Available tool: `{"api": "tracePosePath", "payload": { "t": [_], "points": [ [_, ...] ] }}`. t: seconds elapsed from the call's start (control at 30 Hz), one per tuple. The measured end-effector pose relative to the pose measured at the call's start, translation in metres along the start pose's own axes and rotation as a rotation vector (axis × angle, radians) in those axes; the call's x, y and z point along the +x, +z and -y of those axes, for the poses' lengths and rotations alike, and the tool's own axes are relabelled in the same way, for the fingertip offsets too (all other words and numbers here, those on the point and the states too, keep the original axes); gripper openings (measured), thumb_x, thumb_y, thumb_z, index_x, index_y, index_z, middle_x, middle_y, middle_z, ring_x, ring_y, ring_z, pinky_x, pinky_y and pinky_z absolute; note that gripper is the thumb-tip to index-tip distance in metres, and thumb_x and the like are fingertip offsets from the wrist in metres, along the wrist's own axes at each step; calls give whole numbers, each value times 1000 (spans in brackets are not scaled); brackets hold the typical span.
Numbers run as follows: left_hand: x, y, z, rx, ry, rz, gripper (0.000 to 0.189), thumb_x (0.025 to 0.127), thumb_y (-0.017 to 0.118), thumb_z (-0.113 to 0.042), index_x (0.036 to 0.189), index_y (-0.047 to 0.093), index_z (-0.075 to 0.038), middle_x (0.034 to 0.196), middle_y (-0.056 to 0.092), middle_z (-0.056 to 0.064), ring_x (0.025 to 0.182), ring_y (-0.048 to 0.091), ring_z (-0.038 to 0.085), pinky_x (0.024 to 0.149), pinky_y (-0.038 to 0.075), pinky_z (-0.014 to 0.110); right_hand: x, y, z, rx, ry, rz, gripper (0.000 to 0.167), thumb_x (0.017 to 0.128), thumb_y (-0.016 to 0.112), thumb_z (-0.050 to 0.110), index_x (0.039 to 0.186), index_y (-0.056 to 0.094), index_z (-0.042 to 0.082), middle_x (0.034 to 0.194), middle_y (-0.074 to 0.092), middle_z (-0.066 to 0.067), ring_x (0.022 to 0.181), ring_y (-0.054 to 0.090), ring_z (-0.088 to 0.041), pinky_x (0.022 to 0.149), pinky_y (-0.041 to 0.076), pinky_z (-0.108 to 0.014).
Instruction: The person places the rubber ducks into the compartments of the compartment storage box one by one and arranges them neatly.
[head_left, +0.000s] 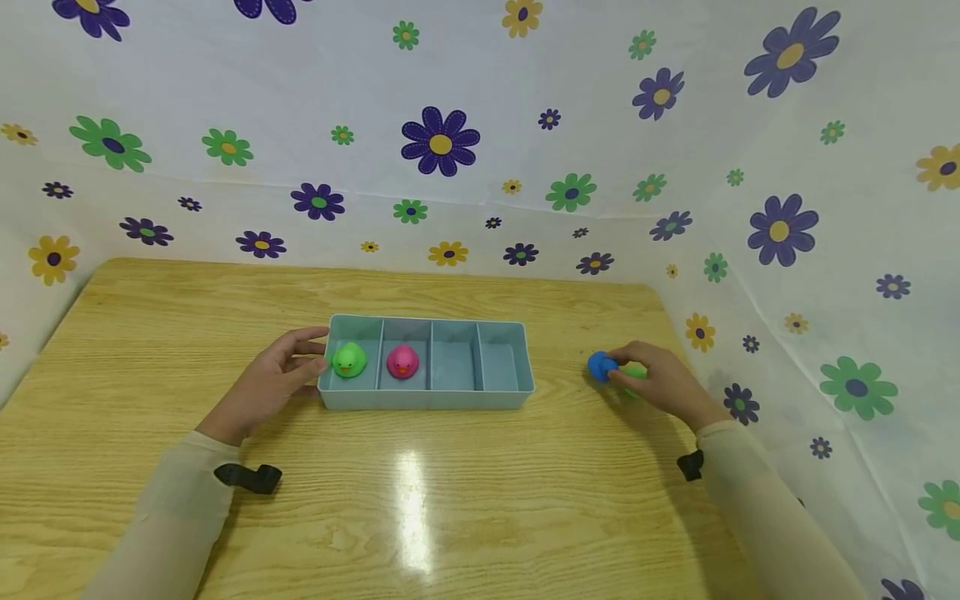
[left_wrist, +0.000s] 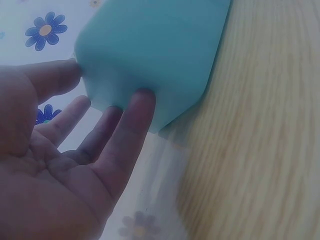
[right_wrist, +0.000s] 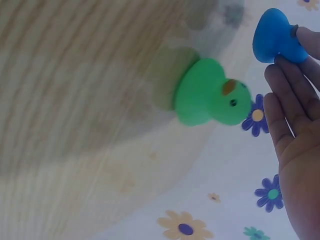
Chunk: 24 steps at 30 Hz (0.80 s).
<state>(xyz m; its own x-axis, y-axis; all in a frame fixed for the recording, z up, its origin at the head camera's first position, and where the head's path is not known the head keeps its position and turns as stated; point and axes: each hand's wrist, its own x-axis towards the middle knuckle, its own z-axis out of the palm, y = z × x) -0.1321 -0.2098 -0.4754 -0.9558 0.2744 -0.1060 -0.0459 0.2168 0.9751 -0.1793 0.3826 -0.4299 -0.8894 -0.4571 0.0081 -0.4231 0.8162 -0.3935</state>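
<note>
My right hand (head_left: pixel 663 379) pinches a blue rubber duck (head_left: pixel 600 367) between thumb and fingertips; the right wrist view shows the blue duck (right_wrist: pixel 272 37) lifted in the fingers. Close under that hand stands a green duck (right_wrist: pixel 205 95), partly hidden by it in the head view. At the left end of a light blue divided box (head_left: pixel 423 400), my left hand (head_left: pixel 266 379) rests its extended fingertips on the end wall (left_wrist: pixel 150 55), thumb at the rim. Another green duck (head_left: pixel 349 360) sits in the leftmost compartment, with a pink duck (head_left: pixel 403 362) in the one beside it.
The wooden table (head_left: pixel 322 508) carries the box near its middle. Flower-patterned white cloth (head_left: pixel 480 192) rises behind the table and along its right side. Black straps (head_left: pixel 247 477) circle both wrists.
</note>
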Motion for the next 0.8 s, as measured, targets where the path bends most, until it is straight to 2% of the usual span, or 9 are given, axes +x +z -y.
{"api": "tracePosePath", "payload": {
  "t": [0.47,0.8],
  "points": [
    [1,0,0,-5,-2,0,61,109,56,-31,162,32,-13,145,44,23,127,54,37,88,60,34,19,2,33,-34,-101,-151,32,96,76,15,125,71,4,115,71,-12,106,67,-32,92,55,-54],
    [0,0,-2,-25,12,6,60,109,55,-28,162,31,-11,145,44,25,123,57,31,87,60,32,38,2,67,-8,-136,-162,31,96,77,17,124,73,4,111,72,-9,104,68,-31,93,56,-53]
  ]
}}
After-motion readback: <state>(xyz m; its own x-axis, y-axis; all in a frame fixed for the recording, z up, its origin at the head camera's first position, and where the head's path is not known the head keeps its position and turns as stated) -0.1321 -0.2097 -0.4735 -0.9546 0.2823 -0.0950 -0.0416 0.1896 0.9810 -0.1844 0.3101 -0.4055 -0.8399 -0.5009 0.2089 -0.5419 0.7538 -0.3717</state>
